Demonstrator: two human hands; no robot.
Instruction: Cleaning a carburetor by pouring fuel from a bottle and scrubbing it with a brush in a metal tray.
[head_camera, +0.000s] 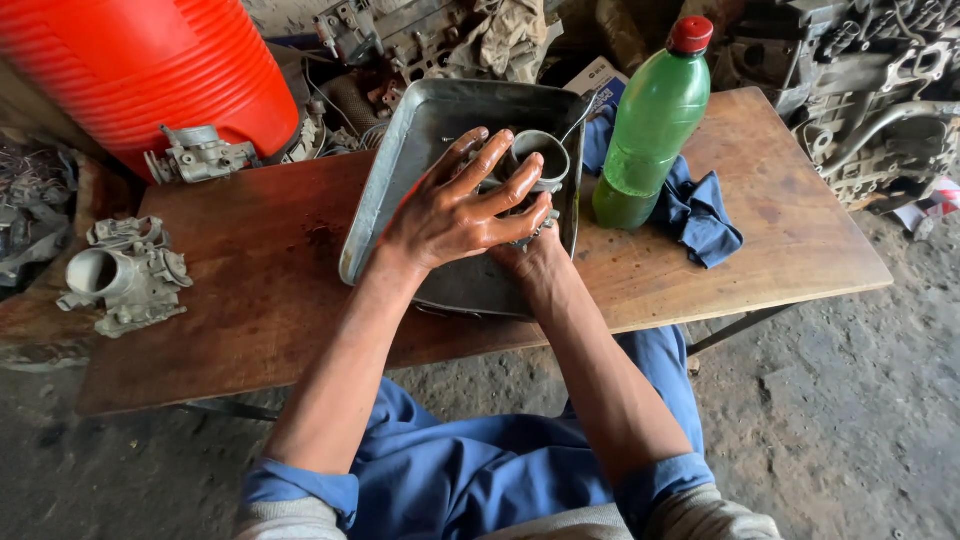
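Blue trousers (480, 470) and two bare forearms are seen at the lower centre of the frame, leading up to a left hand (465, 205) laid with fingers spread over a grey metal carburettor part (535, 160), while the right hand (530, 250) is mostly hidden beneath it, so its grip cannot be told. The part is held inside a tilted metal tray (400, 170) at upper centre on a wooden table (250, 290). A green bottle (648, 130) and blue cloth (700, 215) are shown just right of the tray, another carburettor (125, 280) at far left.
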